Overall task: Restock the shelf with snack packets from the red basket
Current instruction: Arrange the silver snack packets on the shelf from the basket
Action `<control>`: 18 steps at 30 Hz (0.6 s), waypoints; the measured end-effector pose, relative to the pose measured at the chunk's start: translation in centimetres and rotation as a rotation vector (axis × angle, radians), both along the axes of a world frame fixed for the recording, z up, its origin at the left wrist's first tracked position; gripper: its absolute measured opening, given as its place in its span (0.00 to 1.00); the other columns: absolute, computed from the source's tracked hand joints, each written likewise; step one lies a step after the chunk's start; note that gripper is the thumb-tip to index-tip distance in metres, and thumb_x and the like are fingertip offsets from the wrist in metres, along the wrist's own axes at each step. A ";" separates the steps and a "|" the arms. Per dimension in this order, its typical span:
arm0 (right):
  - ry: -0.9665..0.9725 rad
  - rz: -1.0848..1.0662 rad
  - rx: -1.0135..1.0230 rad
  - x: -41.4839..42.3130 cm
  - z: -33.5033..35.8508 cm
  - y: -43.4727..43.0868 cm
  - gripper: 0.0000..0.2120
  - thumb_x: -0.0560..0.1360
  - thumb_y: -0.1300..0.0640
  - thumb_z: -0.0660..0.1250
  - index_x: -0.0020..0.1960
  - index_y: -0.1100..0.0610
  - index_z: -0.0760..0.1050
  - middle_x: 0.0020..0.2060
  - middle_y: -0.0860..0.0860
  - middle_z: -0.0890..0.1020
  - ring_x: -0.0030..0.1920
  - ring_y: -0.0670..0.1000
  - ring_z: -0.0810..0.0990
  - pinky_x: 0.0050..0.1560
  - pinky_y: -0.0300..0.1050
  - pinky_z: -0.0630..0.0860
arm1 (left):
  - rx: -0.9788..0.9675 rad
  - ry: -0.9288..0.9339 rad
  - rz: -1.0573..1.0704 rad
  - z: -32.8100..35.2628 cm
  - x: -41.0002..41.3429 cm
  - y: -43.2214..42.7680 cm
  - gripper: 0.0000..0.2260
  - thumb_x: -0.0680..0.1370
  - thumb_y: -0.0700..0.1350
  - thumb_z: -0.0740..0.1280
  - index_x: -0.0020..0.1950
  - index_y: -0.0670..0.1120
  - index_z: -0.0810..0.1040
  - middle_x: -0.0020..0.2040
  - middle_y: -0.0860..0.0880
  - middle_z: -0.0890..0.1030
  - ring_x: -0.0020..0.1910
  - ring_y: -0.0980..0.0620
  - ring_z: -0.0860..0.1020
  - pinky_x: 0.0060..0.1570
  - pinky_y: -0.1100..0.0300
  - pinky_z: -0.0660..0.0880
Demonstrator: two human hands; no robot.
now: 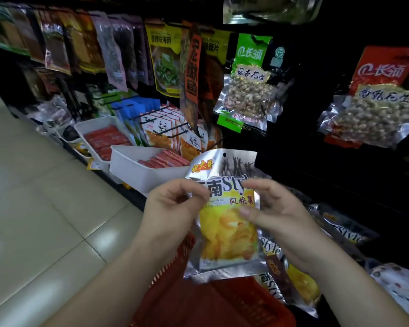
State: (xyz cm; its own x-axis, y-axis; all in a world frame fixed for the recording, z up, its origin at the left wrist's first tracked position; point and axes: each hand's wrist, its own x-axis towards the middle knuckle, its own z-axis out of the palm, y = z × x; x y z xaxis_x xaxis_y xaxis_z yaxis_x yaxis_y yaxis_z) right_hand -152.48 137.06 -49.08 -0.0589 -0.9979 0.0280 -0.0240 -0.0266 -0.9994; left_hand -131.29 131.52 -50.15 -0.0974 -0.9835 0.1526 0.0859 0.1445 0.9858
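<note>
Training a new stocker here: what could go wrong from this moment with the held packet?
Both the left hand and right hand pinch only the edges of the silver-and-yellow foil chip packet; it may slip into the red plastic basket below. Its small hang hole could tear if hung roughly.

Silver-and-yellow snack packet (224,223) upright in the pinch of left hand (172,208) and right hand (276,213), above red basket (198,300).

The silver-and-yellow packet (224,232) reads "南Style" and "风格薯". A lower packet (270,249) shows "Style". The hanging orange packet (191,67) reads "泥鳅鱼", the yellow packet (163,57) "香辣味海带", the green peanut bag (248,90) "蒜香花生", and the red peanut bag (378,102) "南乳花生".
</note>
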 end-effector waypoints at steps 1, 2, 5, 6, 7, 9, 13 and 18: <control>-0.031 0.039 -0.001 0.0 -0.1 0.0 0.22 0.66 0.54 0.81 0.60 0.43 0.84 0.61 0.41 0.83 0.61 0.46 0.84 0.55 0.45 0.83 | 0.008 0.010 -0.006 0.0 -0.1 -0.1 0.07 0.76 0.37 0.76 0.42 0.49 0.87 0.40 0.33 0.80 0.31 0.46 0.76 0.28 0.56 0.76; -0.061 0.044 -0.018 0.1 -0.3 -0.1 0.22 0.66 0.56 0.80 0.59 0.44 0.84 0.59 0.42 0.85 0.58 0.44 0.85 0.52 0.40 0.83 | 0.022 0.022 -0.032 0.1 -0.3 -0.2 0.03 0.76 0.40 0.77 0.45 0.49 0.87 0.41 0.30 0.79 0.32 0.45 0.77 0.30 0.53 0.78; -0.124 -0.081 -0.054 0.0 -0.8 -0.5 0.20 0.66 0.59 0.79 0.57 0.47 0.86 0.57 0.47 0.86 0.56 0.49 0.86 0.48 0.44 0.84 | 0.056 0.086 -0.178 0.0 -0.6 -0.4 0.12 0.73 0.47 0.78 0.56 0.50 0.86 0.42 0.34 0.83 0.36 0.43 0.82 0.35 0.48 0.82; -0.100 -0.140 -0.065 -0.1 -1.1 -0.7 0.19 0.66 0.59 0.80 0.55 0.47 0.86 0.57 0.47 0.86 0.56 0.49 0.86 0.47 0.46 0.84 | 0.052 0.094 -0.228 -0.1 -0.8 -0.4 0.14 0.72 0.46 0.79 0.58 0.51 0.86 0.45 0.37 0.85 0.39 0.45 0.84 0.37 0.48 0.83; -0.061 -0.196 -0.074 -0.2 -1.2 -0.7 0.18 0.66 0.58 0.80 0.54 0.46 0.87 0.56 0.46 0.86 0.56 0.48 0.86 0.46 0.45 0.84 | 0.049 0.085 -0.263 -0.2 -1.0 -0.4 0.16 0.72 0.45 0.79 0.59 0.51 0.85 0.48 0.37 0.85 0.43 0.46 0.84 0.41 0.47 0.84; -0.020 -0.252 -0.086 -0.4 -1.5 -0.7 0.18 0.67 0.59 0.81 0.54 0.45 0.86 0.56 0.45 0.86 0.55 0.48 0.86 0.44 0.43 0.84 | 0.046 0.067 -0.265 -0.5 -1.3 -0.3 0.17 0.72 0.44 0.79 0.60 0.53 0.85 0.51 0.39 0.86 0.48 0.44 0.85 0.48 0.45 0.85; 0.050 -0.051 -0.046 -0.9 -1.4 -0.4 0.22 0.75 0.48 0.77 0.68 0.38 0.79 0.68 0.44 0.80 0.69 0.51 0.79 0.62 0.56 0.81 | 0.007 0.014 -0.103 -0.6 -1.3 -0.7 0.14 0.75 0.37 0.76 0.55 0.54 0.87 0.46 0.36 0.85 0.41 0.44 0.83 0.41 0.43 0.85; -0.003 -0.112 -0.087 -0.8 -1.4 -0.5 0.24 0.79 0.63 0.73 0.66 0.38 0.79 0.63 0.39 0.82 0.63 0.41 0.82 0.55 0.43 0.83 | 0.028 0.050 -0.159 0.0 -0.7 -0.5 0.18 0.77 0.37 0.74 0.63 0.54 0.84 0.42 0.41 0.83 0.37 0.46 0.81 0.39 0.48 0.81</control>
State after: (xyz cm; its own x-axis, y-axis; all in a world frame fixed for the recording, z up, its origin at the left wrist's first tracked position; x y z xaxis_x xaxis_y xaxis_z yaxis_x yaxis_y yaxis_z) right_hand -153.30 136.60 -50.46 -0.1701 -0.9788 0.1139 -0.0284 -0.1106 -0.9935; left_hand -132.01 130.98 -50.12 -0.2450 -0.9602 0.1344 0.1549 0.0981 0.9831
